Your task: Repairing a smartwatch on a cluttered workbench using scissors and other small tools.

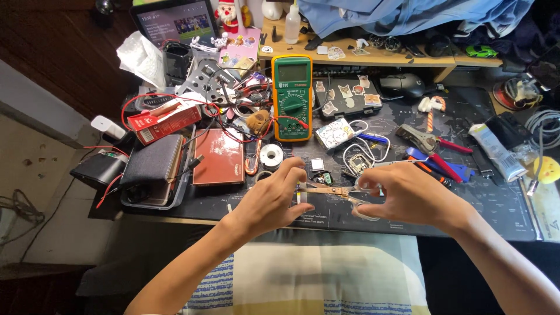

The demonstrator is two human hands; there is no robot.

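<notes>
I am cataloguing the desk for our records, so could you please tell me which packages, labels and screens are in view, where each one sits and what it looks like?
Multimeter: desk centre, upright yellow-and-green case with a grey display.
Tablet screen: far left, dark frame, lit picture.
Red box: left, oblong carton with a white label patch.
Tube: right, long silver-white pack.

Small clear piece pinched in left hand (279, 195): mostly covered by fingers, kind unreadable. Scissors (333, 191) handles buried inside right hand (408, 195); blade tips blur against the left fingers. Tiny parts (322, 177) just beyond both hands too small to identify. Far right of the right hand, cable coil (545, 125) cut by frame edge.
</notes>
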